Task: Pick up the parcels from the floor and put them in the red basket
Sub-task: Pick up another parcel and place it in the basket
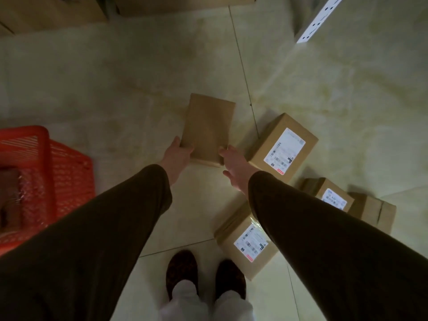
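A plain flat brown parcel (208,128) lies on the tiled floor in the middle of the view. My left hand (177,156) grips its near-left corner, thumb on top and fingers along the side. My right hand (234,165) touches the near-right corner with its fingertips, thumb spread away. The red basket (49,163) stands at the left and holds a bubble-wrapped item and a brown parcel. Three labelled parcels lie to the right: one (283,147) beside the plain parcel, one (249,246) near my feet, one (331,196) further right.
Another unlabelled parcel (372,212) lies at the far right. Large cardboard boxes (58,12) line the top edge. A white perforated shelf post (317,22) rises at the top right. My dark slippers (203,274) stand at the bottom.
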### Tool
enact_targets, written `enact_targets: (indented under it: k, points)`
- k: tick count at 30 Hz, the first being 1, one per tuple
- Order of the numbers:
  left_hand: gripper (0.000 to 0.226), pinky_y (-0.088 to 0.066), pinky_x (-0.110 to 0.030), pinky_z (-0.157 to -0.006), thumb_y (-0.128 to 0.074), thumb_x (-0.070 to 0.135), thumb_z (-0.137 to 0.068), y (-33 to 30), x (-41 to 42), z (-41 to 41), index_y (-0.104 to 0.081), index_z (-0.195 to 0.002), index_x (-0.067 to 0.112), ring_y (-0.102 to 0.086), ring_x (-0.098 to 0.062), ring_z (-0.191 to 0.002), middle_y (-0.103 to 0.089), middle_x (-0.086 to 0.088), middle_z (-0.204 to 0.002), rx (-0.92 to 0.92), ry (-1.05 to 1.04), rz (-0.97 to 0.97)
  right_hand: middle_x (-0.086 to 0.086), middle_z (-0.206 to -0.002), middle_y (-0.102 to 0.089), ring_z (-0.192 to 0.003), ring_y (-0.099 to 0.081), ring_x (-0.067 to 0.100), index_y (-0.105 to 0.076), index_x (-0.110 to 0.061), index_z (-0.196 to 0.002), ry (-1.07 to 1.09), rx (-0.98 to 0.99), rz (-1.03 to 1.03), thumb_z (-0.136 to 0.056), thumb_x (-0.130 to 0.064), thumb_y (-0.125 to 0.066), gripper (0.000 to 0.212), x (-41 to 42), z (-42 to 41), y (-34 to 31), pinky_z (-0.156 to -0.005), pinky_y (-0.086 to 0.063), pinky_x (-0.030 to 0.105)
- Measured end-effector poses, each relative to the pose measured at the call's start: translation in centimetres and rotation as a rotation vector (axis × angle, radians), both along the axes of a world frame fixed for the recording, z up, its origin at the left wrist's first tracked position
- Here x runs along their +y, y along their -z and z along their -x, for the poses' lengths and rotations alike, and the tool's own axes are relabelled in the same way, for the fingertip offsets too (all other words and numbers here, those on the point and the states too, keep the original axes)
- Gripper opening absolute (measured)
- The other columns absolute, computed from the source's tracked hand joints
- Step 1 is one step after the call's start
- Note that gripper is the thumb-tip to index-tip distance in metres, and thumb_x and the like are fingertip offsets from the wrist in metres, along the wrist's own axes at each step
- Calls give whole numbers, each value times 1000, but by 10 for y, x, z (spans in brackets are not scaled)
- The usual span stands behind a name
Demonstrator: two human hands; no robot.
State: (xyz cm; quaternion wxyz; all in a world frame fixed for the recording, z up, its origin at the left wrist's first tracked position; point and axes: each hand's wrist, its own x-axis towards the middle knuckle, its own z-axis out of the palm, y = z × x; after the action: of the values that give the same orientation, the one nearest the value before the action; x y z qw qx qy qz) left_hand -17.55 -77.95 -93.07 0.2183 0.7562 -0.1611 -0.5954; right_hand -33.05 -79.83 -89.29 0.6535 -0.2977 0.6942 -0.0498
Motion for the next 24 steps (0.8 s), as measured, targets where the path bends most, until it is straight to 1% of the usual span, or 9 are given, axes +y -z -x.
enact_targets:
  k: [1, 4, 6, 9, 13, 15, 17, 20, 24]
  points:
    - [71, -30, -36, -117, -56, 26, -102, 1, 0, -1, -18, -161, 17, -36, -29, -147, -31, -6, -162, -8, 28, 19, 11, -162, -35, -147, -35, 33, -26, -17, -160, 126, -57, -25, -106, -21, -45, 57, 0, -2, 6, -122, -28, 49]
    - [70, -42, -45, -112, -59, 36, -87, 1, 9, -5, -41, -152, 18, -52, -34, -130, -49, -9, -146, -91, 49, 51, 6, -146, -53, -129, -50, 27, -42, -20, -151, 124, 3, 37, -104, -22, -45, 47, -3, -6, 8, -116, -37, 47]
    - [61, -45, -47, -109, -58, 29, -91, -13, 18, -4, -42, -149, 21, -54, -30, -123, -50, -6, -140, -121, 2, 62, 8, -140, -57, -124, -53, 26, -45, -18, -147, 133, 15, 67, -103, -20, -47, 44, -2, -8, -5, -113, -40, 44]
    - [48, -46, -37, -101, -51, 12, -101, -56, 37, 5, -40, -147, 21, -54, -23, -116, -52, -2, -132, -91, -97, 122, 7, -135, -58, -121, -55, 25, -48, -17, -140, 159, 32, 147, -103, -15, -49, 37, 10, -5, -34, -97, -42, 35]
    - [45, -46, -35, -96, -49, 9, -102, -105, 65, 9, -38, -144, 22, -55, -21, -116, -55, -2, -133, -46, -218, 185, 8, -130, -61, -114, -60, 22, -52, -16, -122, 164, 34, 290, -100, -4, -52, 25, 32, -3, -86, -85, -46, 23]
    - [46, -46, -31, -92, -50, 9, -102, -134, 79, 7, -38, -144, 22, -56, -19, -116, -55, -1, -133, -26, -263, 211, 8, -129, -62, -115, -62, 23, -52, -17, -119, 151, 27, 334, -99, -3, -53, 24, 45, -3, -115, -89, -50, 24]
    - [48, -47, -25, -86, -52, 9, -101, -164, 94, 3, -38, -145, 24, -56, -16, -115, -55, 2, -133, -23, -276, 237, 7, -128, -62, -116, -62, 23, -52, -17, -119, 126, 7, 356, -100, -5, -54, 23, 55, -4, -140, -97, -52, 31]
    - [49, -44, -17, -78, -53, 9, -101, -206, 116, -8, -37, -145, 24, -55, -12, -114, -52, 5, -134, -45, -299, 271, 4, -128, -63, -116, -62, 19, -51, -19, -120, 79, -31, 391, -101, -5, -53, 24, 72, -16, -180, -95, -50, 27]
    - [50, -45, -18, -78, -54, 5, -100, -244, 143, -36, -39, -145, 21, -56, -15, -115, -52, 0, -137, -77, -352, 316, 3, -133, -61, -121, -60, 19, -51, -17, -134, 38, -79, 436, -101, -4, -52, 36, 92, -48, -214, -103, -50, 33]
